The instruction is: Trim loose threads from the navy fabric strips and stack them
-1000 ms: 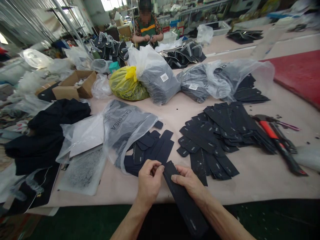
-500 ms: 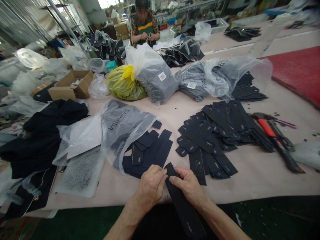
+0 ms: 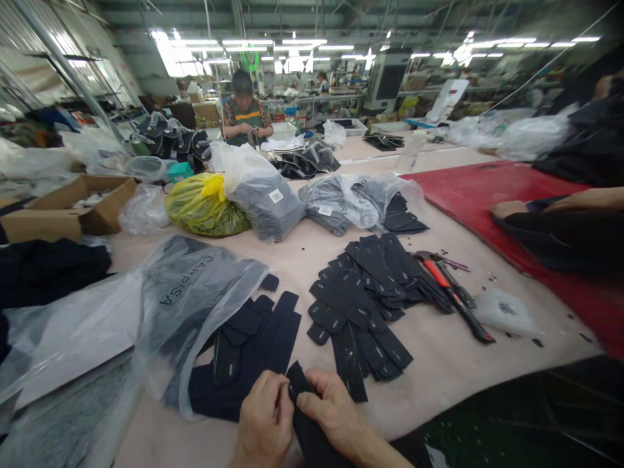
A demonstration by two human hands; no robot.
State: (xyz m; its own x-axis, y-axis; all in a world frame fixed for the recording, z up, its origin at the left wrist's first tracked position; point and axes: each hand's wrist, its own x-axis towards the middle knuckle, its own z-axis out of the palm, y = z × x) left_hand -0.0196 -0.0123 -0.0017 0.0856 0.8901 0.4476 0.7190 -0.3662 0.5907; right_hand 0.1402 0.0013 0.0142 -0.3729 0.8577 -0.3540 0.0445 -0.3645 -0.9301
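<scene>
- Fingers of the right hand (image 3: pixel 334 409) grasp one dark strip (image 3: pixel 309 432) near its upper end, with the thumb on top; its lower end is cut off by the bottom border.
- Left hand (image 3: pixel 266 413) has fingers bent and pressed together at the strip's left edge; what is between the tips, I cannot tell.
- Translucent bag (image 3: pixel 178 318) partly covers some dark pieces (image 3: pixel 273 338), so their shapes under it are unclear.
- Pile of slotted pieces (image 3: pixel 365 292) lies beyond the right hand; overlapping hides many of them.
- Another person's hand (image 3: pixel 509 209), by the red board (image 3: pixel 472 188), is blurred.
</scene>
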